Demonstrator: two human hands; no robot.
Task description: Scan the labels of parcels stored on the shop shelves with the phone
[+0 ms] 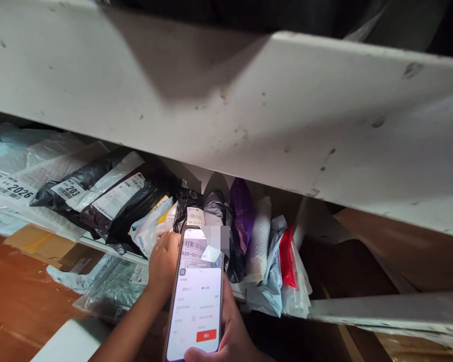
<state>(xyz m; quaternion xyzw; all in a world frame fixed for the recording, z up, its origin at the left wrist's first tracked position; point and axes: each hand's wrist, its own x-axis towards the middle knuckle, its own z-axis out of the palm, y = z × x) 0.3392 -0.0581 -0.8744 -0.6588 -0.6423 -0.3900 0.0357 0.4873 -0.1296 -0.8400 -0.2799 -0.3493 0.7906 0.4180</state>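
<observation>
A smartphone (198,311) with a lit screen is held upright in my right hand (232,322), its thumb at the lower edge of the screen. The screen shows a barcode label and a red button. My left hand (166,256) reaches up beside the phone to the parcels on the shelf. Its fingers are partly behind the phone, so what they hold cannot be made out. Just above the phone is a black parcel (189,198) with a white label (195,216). A white and yellow parcel (151,229) lies nearest my left hand.
A white shelf board (226,105) crosses the view above. Bagged parcels line the lower shelf, including a purple one (242,211) and a red one (288,256). Below left are a cardboard box (41,244) and a clear bag (109,286) near the brown floor (18,301).
</observation>
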